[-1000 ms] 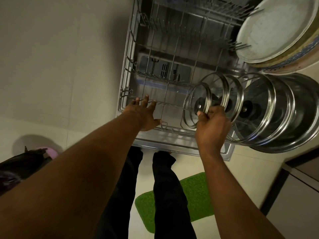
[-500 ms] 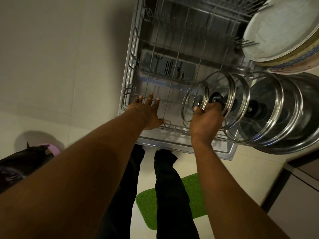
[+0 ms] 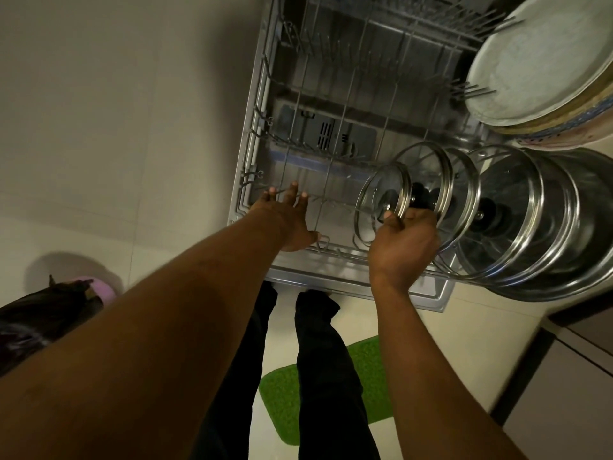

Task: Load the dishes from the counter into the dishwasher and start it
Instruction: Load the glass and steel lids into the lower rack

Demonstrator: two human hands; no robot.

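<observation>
Right hand (image 3: 403,247) grips the smallest glass lid (image 3: 381,200), upright in the dishwasher rack (image 3: 265,94); left hand (image 3: 288,220), fingers spread straight, rests on its front wires.

We find no writing, brand, number or sign that we can read. The dispenser panel (image 3: 326,134), seen through the rack (image 3: 345,107), carries marks too dim and blurred for us to tell whether they are letters. The coloured edge of the stacked plates (image 3: 530,61) looks to us like pattern only, too small to make out.
</observation>
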